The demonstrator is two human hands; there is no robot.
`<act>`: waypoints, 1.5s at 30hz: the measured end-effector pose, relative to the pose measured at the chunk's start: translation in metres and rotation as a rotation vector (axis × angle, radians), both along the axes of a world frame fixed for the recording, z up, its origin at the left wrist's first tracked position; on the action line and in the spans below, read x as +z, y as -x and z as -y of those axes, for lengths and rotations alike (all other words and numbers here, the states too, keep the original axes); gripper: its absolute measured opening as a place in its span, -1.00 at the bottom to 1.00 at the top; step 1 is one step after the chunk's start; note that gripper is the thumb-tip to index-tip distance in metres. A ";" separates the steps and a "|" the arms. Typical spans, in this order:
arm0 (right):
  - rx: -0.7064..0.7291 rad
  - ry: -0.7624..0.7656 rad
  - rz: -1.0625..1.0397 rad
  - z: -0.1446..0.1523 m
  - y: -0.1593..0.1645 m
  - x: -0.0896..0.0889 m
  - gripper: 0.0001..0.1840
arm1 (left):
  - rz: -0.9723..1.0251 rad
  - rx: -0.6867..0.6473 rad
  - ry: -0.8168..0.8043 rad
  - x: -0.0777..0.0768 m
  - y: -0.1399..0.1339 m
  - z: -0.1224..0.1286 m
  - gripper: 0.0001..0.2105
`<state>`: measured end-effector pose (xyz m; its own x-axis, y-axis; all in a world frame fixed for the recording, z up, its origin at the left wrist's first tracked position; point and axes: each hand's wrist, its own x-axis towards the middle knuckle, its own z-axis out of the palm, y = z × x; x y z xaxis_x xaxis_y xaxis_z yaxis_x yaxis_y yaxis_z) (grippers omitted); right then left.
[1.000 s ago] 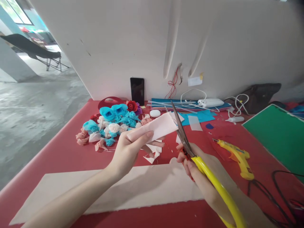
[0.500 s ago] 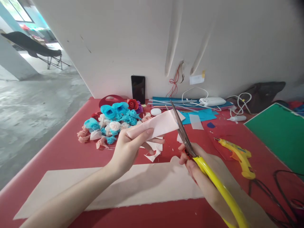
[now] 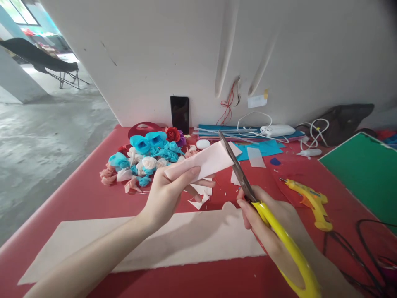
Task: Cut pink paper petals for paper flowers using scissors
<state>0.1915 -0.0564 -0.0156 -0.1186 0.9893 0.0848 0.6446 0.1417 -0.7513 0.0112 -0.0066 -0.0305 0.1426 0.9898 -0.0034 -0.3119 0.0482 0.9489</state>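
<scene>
My left hand (image 3: pixel 169 188) pinches a folded strip of pale pink paper (image 3: pixel 211 161) between thumb and fingers, holding it above the table. In my right hand (image 3: pixel 273 223) is a pair of scissors (image 3: pixel 243 178) with yellow handles, my fingers wrapped round them. Their metal blades lie across the right end of the folded strip and look closed together; a small corner of paper shows beyond them. Under both hands a long pale pink paper sheet (image 3: pixel 186 244) lies flat. White paper scraps (image 3: pixel 200 198) rest behind it.
Blue, white and pink paper flowers (image 3: pixel 149 163) are heaped at the left on the red table (image 3: pixel 77 203). A phone (image 3: pixel 180 114) leans on the wall. To the right are a yellow glue gun (image 3: pixel 310 203), its dark cable, a green board (image 3: pixel 366 174) and a white power strip (image 3: pixel 277 130).
The scissor blades have closed across the end of the folded paper; they were apart before. My right fingers have drawn together. My left hand keeps its hold.
</scene>
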 end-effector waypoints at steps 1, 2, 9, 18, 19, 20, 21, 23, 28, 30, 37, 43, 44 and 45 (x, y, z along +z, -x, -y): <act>0.011 -0.008 -0.016 0.000 0.000 -0.001 -0.81 | -0.001 0.003 0.002 0.000 0.000 0.000 -0.87; 0.007 -0.003 -0.040 -0.001 -0.001 -0.002 -0.81 | -0.002 0.007 0.003 -0.001 0.000 -0.001 -0.88; -0.021 0.128 -0.282 -0.005 -0.002 -0.016 -0.80 | 0.023 0.058 -0.010 -0.002 0.002 -0.005 -0.88; -0.111 0.270 -0.200 -0.002 0.007 -0.003 -0.78 | -0.008 0.065 0.001 -0.001 0.001 -0.002 -0.87; -0.128 0.273 -0.190 -0.002 0.008 -0.002 -0.79 | -0.015 0.058 0.004 -0.001 0.001 -0.002 -0.87; -0.148 0.276 -0.173 -0.002 0.009 -0.001 -0.79 | -0.018 0.051 0.006 -0.001 0.000 -0.001 -0.88; -0.166 0.279 -0.150 -0.002 0.009 0.000 -0.79 | -0.019 0.045 0.005 -0.002 0.000 -0.001 -0.88; -0.175 0.281 -0.102 -0.002 0.009 0.001 -0.80 | -0.018 0.033 0.000 -0.002 0.000 0.000 -0.87; -0.092 0.210 -0.054 0.000 0.005 -0.001 -0.81 | -0.035 0.022 0.005 -0.003 0.000 0.001 -0.86; -0.079 0.198 -0.055 0.000 0.003 -0.002 -0.82 | -0.050 0.031 0.010 -0.004 0.000 0.001 -0.86; -0.042 0.137 -0.015 -0.001 0.001 -0.003 -0.84 | -0.099 0.042 0.027 -0.005 0.001 0.001 -0.83; -0.038 0.061 0.052 -0.001 0.001 -0.002 -0.84 | -0.097 0.033 0.024 -0.004 0.000 0.002 -0.84; -0.045 0.051 0.060 -0.001 0.001 -0.003 -0.85 | -0.095 0.031 0.025 -0.004 0.000 0.002 -0.84; -0.051 0.040 0.067 0.000 0.001 -0.003 -0.85 | -0.093 0.029 0.026 -0.004 -0.001 0.002 -0.84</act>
<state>0.1907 -0.0559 -0.0187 -0.0717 0.9967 0.0386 0.6991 0.0778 -0.7107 0.0119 -0.0086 -0.0345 0.1114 0.9929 -0.0408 -0.2241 0.0651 0.9724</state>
